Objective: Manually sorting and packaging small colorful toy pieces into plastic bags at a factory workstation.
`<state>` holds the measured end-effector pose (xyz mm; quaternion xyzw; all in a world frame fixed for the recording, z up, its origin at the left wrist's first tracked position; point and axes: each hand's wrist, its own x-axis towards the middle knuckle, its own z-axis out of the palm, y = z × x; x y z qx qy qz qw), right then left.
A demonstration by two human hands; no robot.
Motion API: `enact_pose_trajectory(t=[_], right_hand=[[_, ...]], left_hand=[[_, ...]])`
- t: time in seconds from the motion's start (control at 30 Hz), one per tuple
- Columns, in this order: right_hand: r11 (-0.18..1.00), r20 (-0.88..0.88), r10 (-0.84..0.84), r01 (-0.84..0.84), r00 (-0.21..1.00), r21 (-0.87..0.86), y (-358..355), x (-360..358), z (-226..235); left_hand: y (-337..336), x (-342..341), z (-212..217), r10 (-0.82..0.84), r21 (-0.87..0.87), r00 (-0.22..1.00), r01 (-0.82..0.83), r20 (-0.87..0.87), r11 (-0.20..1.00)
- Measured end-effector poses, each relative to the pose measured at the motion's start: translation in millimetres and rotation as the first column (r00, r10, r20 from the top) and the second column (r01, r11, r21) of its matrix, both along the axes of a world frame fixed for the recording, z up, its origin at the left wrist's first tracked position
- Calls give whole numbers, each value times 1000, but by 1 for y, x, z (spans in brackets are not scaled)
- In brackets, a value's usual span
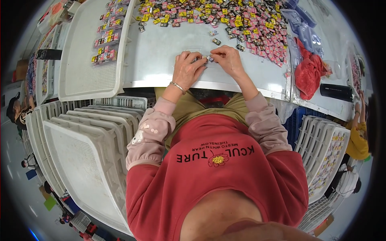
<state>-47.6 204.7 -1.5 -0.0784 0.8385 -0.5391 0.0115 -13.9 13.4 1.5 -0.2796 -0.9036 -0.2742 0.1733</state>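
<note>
Both of my hands meet over the pale worktop (157,52), close to its front edge. My left hand (187,67), with a bangle at the wrist, has its fingers closed around one side of a small light-and-dark piece (209,59). From the other side my right hand (229,60) pinches at that same piece. Fingertips cover most of it, so its exact kind is unclear. Just beyond the hands, a loose dark small block (216,41) lies on the worktop. Farther back spreads a heap of small pink, yellow and black printed blocks (257,30).
At the left, a white plastic tray (80,76) holds rows of filled clear packs (105,54). White trays (76,148) stand stacked below it. A red cloth (309,72), clear bluish plastic (309,36) and a black case (337,92) lie at the right. Other people work at both sides.
</note>
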Motion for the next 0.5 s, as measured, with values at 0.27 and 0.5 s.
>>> enact_pose_trajectory(t=[0.27, 0.5], right_hand=[[932, -151, 289, -242, 945, 270, -2, -16, 22], [929, -334, 194, -63, 922, 364, -10, 11, 20]], left_hand=[[3, 2, -1, 42, 25, 999, -42, -25, 999], [2, 2, -4, 47, 54, 999, -46, -19, 997]])
